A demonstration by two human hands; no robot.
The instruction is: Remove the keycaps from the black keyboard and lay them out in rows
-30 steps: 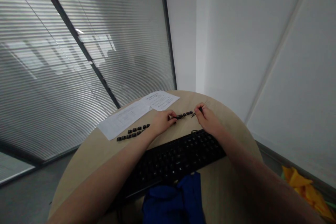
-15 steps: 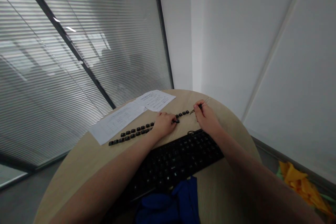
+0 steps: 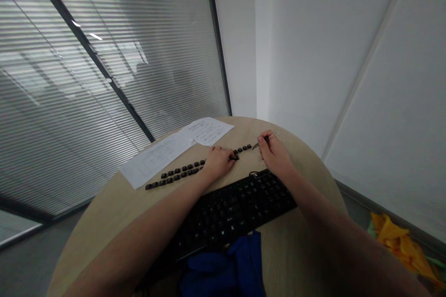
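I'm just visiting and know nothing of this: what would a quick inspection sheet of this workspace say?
Surface: round table, wood-look top.
Work items: black keyboard; small black keys in rows beyond it; slim tool.
Clutter: printed papers at the table's far left; blue fabric by the keyboard's near edge.
Grip: left hand at a dark piece beside the keys, hold unclear; right hand holds the slim tool.
Cables: thin black loop at the keyboard's far edge, probably its cable.
Surroundings: slatted blinds left, white wall right, yellow fabric low at right.
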